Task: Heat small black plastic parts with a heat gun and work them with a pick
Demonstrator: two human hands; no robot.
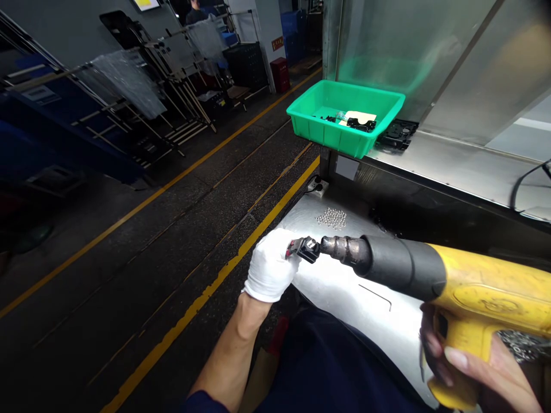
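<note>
Clenching a heat gun (473, 287), the right hand (482, 367) aims at a connector (306, 249) the left glove (271, 265) pinches.

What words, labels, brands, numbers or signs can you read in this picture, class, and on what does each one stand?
No text can be read clearly here.
Red sign on the far pillar: too small to read.
White label on the black connector: too small to read.
Raised marking on the yellow heat gun: too worn and blurred to read.
White label on the blue rack: too blurred to read.
</note>
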